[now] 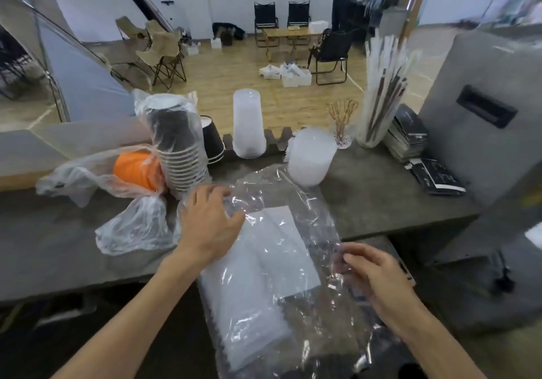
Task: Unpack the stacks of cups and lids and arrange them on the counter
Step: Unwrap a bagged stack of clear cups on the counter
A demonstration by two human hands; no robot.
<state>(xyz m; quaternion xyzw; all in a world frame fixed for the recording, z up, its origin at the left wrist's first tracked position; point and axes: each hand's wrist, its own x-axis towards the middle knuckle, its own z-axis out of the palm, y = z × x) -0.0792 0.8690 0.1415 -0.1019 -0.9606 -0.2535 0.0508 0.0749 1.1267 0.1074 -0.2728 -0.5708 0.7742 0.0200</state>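
Observation:
A long clear plastic bag [281,202] holding a stack of translucent lids or cups [249,284] lies across the grey counter's [381,196] front edge, toward me. My left hand [209,220] rests on the bag's upper left part with fingers curled over the plastic. My right hand [378,276] pinches the bag's right edge. Behind stand a stack of black paper cups [179,146] in a loose bag, an unwrapped clear cup stack [248,123], a stack of clear lids [311,158], and orange cups [135,167] in a bag lying on their side.
Two loose black cups [212,141] stand beside the black stack. A glass of wrapped straws [381,97], a small glass of stirrers [341,123], black packets [407,135] and a grey machine [484,114] fill the right. An empty crumpled bag [135,226] lies at left.

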